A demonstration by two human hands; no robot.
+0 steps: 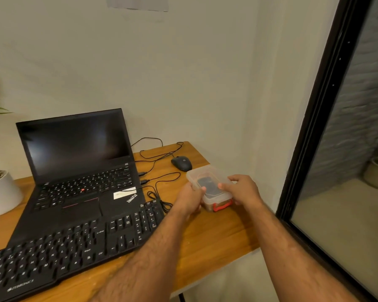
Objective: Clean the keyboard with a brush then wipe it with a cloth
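Observation:
A black external keyboard (pixel 70 247) lies along the front left of the wooden desk (pixel 216 234). To its right stands a clear plastic box (pixel 207 182) with a red clip on its near end and something dark inside. My left hand (pixel 190 197) grips the box's left side, thumb on the lid. My right hand (pixel 242 188) grips its right side, fingers curled over the lid's edge. No brush or cloth shows outside the box.
An open black laptop (pixel 79 166) sits behind the keyboard. A black mouse (pixel 181 163) and loose cables (pixel 159 192) lie behind the box. A white plant pot (pixel 0 192) stands at far left. The desk's right edge lies close to a black-framed window (pixel 310 127).

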